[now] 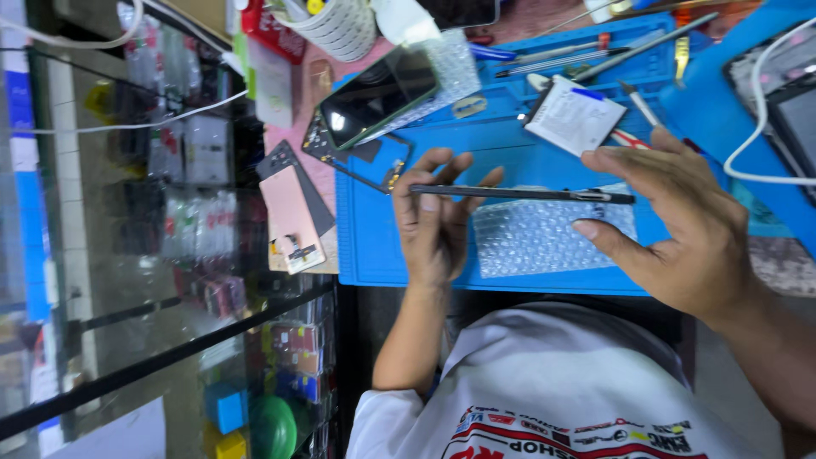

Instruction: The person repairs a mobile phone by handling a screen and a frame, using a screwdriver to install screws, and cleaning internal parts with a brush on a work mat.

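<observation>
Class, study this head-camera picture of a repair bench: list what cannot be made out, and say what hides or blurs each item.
1. Thin dark panel, head view: seen edge-on between left hand and right hand, so its faces are hidden.
2. Tools on the blue mat: too small to identify.
3. Dark device: cut off by the right edge.
4. Goods under the glass counter: blurred by reflections.

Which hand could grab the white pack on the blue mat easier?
Probably the right hand: it is just beside the white pack; the left hand is farther. Both hold the thin panel.
</observation>
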